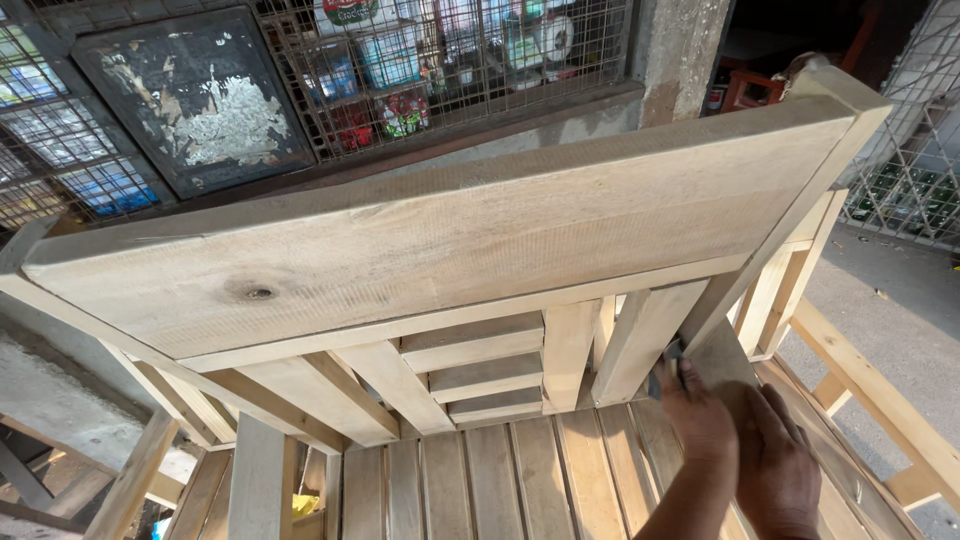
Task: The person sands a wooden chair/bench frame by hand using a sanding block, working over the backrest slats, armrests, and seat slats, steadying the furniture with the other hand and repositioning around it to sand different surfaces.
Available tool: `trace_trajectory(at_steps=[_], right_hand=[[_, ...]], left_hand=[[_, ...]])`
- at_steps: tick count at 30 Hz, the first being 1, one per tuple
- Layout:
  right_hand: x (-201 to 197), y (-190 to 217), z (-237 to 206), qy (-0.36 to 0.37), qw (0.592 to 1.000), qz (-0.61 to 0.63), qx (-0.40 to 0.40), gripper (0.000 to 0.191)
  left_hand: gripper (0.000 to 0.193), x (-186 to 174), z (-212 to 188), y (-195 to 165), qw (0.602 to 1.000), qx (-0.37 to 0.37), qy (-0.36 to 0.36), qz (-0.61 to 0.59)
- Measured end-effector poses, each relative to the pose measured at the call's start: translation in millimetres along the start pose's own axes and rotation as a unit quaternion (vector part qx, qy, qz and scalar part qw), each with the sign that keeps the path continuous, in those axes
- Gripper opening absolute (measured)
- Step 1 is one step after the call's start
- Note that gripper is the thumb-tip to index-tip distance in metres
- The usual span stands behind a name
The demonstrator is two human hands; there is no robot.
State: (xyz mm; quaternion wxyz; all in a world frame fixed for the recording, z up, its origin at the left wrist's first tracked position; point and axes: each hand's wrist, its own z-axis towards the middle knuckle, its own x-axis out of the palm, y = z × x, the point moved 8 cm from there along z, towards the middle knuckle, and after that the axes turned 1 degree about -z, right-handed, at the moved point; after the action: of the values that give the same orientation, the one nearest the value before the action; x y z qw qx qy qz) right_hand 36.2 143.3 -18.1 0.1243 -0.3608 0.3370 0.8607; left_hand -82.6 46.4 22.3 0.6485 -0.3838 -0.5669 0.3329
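At about four o'clock, the left hand pinches a small dark sanding block against a back slat of the bare wooden chair, while the right hand presses flat on the seat, steadying.

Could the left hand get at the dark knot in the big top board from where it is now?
Probably yes. The knot lies on the open face of the top board, nothing covering it. The left hand is low by the slats, far across, so a long reach.
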Motion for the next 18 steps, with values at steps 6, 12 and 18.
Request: trace_trajectory(at_steps=[6,12,18], right_hand=[[3.4,-4.7,-2.8,-0.023,0.999,-0.009,-0.023,0.046],[3.2,-1.1,-1.1,-0.024,0.999,-0.008,-0.025,0.046],[1.8,7.0,1.8,-0.026,0.999,-0.009,-0.018,0.046]], left_hand=[[0.042,-13.1,0.1,29.4,0.987,-0.136,0.013,-0.080],[0.043,-15.8,-5.7,37.2,0.997,-0.057,0.043,-0.037],[0.042,-13.9,4.4,46.1,0.985,-0.170,0.014,-0.017]])
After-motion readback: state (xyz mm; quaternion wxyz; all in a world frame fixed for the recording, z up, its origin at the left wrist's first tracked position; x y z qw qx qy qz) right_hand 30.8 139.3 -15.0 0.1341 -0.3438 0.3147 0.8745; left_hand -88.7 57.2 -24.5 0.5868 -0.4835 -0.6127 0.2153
